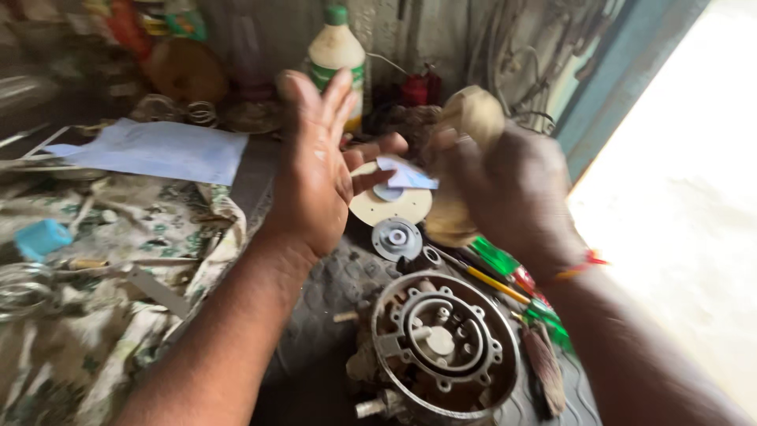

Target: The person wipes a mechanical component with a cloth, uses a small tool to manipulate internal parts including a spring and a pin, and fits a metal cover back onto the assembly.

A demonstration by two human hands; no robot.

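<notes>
My left hand (319, 170) is raised with the palm turned right and its fingers spread; it holds nothing. My right hand (505, 185) is closed around a beige cloth (469, 118), which sticks out above and below the fist. Both hands hover over a workbench. Below them lie a cream disc (390, 205) with a small paper scrap (406, 173) on it, a small metal flange (397, 238), and a round open metal housing (441, 343) with bolt holes around its rim.
Green- and yellow-handled screwdrivers (505, 272) lie right of the housing. A white bottle with a green cap (337, 55) stands at the back. A patterned cloth (102, 315), a sheet of paper (158, 150) and a blue object (43, 238) cover the left. An open doorway is at right.
</notes>
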